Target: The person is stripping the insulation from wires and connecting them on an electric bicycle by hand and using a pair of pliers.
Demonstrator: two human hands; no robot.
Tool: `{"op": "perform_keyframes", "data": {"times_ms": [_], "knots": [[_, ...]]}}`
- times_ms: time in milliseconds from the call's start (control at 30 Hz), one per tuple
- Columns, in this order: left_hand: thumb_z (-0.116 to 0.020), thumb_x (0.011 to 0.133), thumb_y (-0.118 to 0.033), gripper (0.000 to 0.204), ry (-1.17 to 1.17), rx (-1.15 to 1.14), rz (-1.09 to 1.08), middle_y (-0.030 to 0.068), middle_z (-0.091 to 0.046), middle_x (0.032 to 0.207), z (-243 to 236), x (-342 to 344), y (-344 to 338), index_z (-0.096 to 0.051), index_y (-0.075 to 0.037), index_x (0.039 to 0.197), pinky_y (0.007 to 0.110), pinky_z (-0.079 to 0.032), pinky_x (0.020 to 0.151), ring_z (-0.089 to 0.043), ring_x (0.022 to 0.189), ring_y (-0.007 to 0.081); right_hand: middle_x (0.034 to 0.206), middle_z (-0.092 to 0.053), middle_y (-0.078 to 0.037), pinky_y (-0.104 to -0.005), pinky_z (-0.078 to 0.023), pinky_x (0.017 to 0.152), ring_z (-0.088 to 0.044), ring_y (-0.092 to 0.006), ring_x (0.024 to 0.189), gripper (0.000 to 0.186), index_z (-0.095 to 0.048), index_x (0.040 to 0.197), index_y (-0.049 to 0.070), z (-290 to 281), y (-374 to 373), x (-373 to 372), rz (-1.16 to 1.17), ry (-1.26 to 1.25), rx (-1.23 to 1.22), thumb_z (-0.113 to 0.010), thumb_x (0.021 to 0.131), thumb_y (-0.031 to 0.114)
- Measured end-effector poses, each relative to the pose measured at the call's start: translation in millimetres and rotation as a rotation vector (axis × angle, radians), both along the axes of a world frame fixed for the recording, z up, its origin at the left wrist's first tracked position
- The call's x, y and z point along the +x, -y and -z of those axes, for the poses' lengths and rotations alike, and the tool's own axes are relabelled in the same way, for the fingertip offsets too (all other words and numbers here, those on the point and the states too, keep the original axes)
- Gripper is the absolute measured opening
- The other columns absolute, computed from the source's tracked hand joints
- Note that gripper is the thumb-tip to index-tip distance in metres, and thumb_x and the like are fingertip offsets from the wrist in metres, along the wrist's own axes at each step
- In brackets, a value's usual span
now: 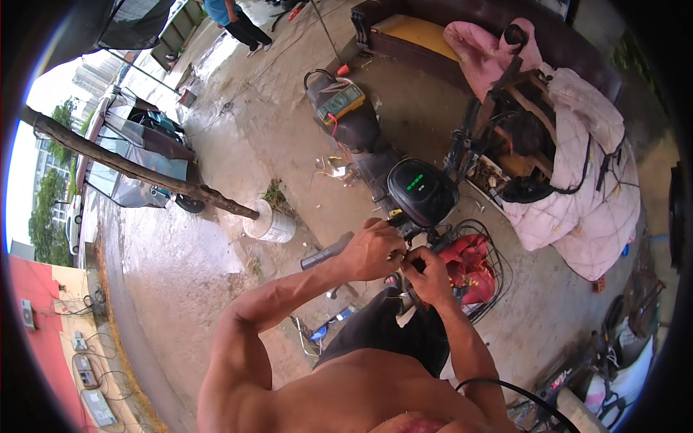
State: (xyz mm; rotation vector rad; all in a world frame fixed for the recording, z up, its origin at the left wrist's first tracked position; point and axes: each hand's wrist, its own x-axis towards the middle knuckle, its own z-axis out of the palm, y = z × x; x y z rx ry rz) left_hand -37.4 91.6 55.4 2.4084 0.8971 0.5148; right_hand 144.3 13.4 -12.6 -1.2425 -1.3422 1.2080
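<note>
Close together at the front of an electric scooter, my left hand and my right hand are both closed, fingertips pinched near each other. Whatever lies between the fingers is too small and too covered to make out. Just beyond them is the scooter's round black display, lit with green marks. A dark handlebar grip points out beneath my left wrist. On the black seat rests a yellow-and-grey multimeter with a red lead running down from it. Beside my right forearm sits a wire basket holding red material.
Right of the scooter stands another vehicle, partly draped in a pink quilted cover. A brown sofa is behind it. To the left, a wooden pole rises from a white cylindrical base. A person stands far off. Blue-handled tools lie nearby.
</note>
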Motion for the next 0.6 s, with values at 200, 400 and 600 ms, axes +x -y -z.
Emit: {"op": "perform_keyframes", "data": {"times_ms": [200,400,600], "knots": [[-0.070,0.068,-0.007,0.008,-0.076,0.068,-0.069,0.0057,-0.064,0.079,3,1,8,-0.068,-0.008,0.075,0.041,-0.045,0.092,-0.061,0.083,0.0264,0.085,-0.068,-0.014,-0.0388,-0.053,0.069,-0.068,-0.0325,0.077,0.013,-0.063,0.089,0.001,-11,-2,-6,0.031,0.165,0.075,-0.072,0.081,0.006],[-0.068,0.064,-0.004,0.011,-0.028,0.084,-0.118,0.0062,-0.058,0.074,11,8,5,-0.061,-0.008,0.071,0.041,-0.046,0.086,-0.059,0.081,0.0274,0.085,-0.068,-0.014,-0.0416,-0.053,0.067,-0.068,-0.0343,0.078,0.016,-0.061,0.089,0.002,-17,-3,-5,0.027,0.233,0.138,-0.073,0.079,0.006],[-0.065,0.064,0.002,0.014,0.072,0.027,-0.157,0.0077,-0.059,0.078,23,11,1,-0.061,-0.007,0.074,0.042,-0.048,0.075,-0.058,0.080,0.0313,0.080,-0.063,-0.017,-0.0414,-0.050,0.064,-0.064,-0.0374,0.072,0.014,-0.058,0.090,0.000,-2,-8,-4,0.041,0.123,0.173,-0.068,0.082,0.006]]}}
